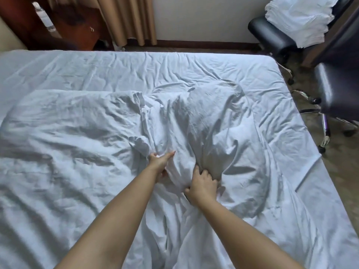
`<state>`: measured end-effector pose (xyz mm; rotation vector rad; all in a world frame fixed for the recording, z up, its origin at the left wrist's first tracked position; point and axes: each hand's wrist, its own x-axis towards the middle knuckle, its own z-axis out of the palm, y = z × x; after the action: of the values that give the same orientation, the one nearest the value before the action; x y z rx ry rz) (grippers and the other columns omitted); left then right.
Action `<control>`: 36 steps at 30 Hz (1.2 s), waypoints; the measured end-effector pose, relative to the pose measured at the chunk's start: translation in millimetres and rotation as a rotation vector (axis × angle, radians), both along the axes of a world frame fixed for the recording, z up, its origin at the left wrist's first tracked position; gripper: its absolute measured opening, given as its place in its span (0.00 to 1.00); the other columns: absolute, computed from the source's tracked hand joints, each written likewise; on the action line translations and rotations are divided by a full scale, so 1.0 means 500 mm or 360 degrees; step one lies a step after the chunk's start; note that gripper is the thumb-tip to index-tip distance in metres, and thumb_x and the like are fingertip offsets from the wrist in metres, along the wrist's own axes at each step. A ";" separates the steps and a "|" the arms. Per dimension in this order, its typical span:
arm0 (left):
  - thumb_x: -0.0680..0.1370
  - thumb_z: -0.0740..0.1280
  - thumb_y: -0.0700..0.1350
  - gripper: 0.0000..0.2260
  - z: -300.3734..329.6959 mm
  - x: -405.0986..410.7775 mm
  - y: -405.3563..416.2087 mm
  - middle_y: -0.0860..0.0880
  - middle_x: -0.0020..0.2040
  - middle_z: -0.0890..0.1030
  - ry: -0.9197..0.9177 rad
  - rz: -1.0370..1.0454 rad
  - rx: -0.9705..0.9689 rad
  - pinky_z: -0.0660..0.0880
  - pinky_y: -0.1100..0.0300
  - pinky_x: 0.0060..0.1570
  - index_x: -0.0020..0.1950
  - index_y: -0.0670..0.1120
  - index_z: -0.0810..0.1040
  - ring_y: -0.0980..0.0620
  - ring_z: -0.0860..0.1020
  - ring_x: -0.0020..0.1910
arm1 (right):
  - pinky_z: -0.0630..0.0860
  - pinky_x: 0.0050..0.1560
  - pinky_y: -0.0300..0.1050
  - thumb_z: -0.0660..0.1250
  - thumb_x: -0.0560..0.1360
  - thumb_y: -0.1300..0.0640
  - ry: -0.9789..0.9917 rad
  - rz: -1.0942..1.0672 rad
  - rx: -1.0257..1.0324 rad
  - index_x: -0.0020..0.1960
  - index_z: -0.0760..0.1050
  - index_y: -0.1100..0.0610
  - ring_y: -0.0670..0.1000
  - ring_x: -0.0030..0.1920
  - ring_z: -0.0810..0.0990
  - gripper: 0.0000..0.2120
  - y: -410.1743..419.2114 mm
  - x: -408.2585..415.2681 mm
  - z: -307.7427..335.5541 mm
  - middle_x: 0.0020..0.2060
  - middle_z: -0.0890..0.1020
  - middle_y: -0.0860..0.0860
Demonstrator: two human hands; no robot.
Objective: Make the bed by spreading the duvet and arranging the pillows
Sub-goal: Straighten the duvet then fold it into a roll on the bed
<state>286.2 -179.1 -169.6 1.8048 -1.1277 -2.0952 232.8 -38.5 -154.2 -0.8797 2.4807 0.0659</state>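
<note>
1. The duvet [194,121], white and heavily creased, lay bunched in a mound over the middle of the bed [77,66]; toward the bed's far edge and far right corner only the flatter sheet showed.
2. The left hand [161,164] gripped a ridge of the duvet near the bed's centre, its fingers [171,153] curled into the cloth from the left of the fold.
3. The right hand [202,186] held the same ridge from the other side, just beside the left, its fingers [204,174] curled down and pinching a gather of fabric.
4. No pillow could be told apart with certainty; the rounded bulge toward the right edge of the bed might have been one under cloth or merely bunched filling.
5. Step in hand, as judged: gathering a hold on the duvet to spread it, so the task stood at an early stage, with pillows not yet arranged.
6. The next move would call for lifting the gripped fold and drawing it outward toward the bed's edges, with both hands kept firm so the cloth opens evenly rather than twisting.
7. Beyond the far right corner stood dark office chairs [272,35], one bearing stacked white linen [299,18].
</note>
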 end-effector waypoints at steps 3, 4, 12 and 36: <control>0.76 0.69 0.43 0.18 0.034 -0.049 -0.045 0.41 0.57 0.79 0.0165 0.0021 -0.0090 0.76 0.45 0.57 0.64 0.41 0.72 0.43 0.79 0.53 | 0.70 0.60 0.52 0.61 0.75 0.51 -0.0212 -0.0313 -0.0280 0.63 0.66 0.58 0.60 0.59 0.77 0.20 -0.057 0.005 0.041 0.57 0.79 0.59; 0.77 0.68 0.42 0.16 0.056 -0.065 -0.070 0.41 0.57 0.79 0.0229 -0.0054 -0.0164 0.75 0.47 0.58 0.64 0.41 0.74 0.43 0.79 0.54 | 0.70 0.57 0.50 0.61 0.75 0.54 -0.0268 -0.0364 -0.0444 0.61 0.68 0.59 0.61 0.57 0.77 0.17 -0.085 0.018 0.066 0.56 0.79 0.60; 0.78 0.65 0.38 0.08 0.160 0.032 -0.252 0.48 0.43 0.78 0.0195 -0.0025 -0.0893 0.73 0.65 0.35 0.56 0.45 0.77 0.51 0.75 0.39 | 0.66 0.43 0.46 0.61 0.75 0.59 -0.0721 0.0099 -0.0778 0.43 0.70 0.57 0.60 0.50 0.76 0.03 -0.241 0.035 0.137 0.47 0.79 0.61; 0.73 0.66 0.30 0.18 0.048 0.003 -0.092 0.38 0.57 0.79 0.0064 -0.0298 -0.0384 0.78 0.44 0.50 0.62 0.41 0.73 0.42 0.80 0.50 | 0.74 0.52 0.48 0.63 0.75 0.59 -0.0058 -0.0104 -0.0259 0.76 0.51 0.54 0.59 0.56 0.79 0.34 -0.079 0.039 0.000 0.56 0.78 0.58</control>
<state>287.7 -225.2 -145.6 1.5951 -1.5175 -1.9768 252.5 -78.2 -154.0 -0.8562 2.5052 -0.1755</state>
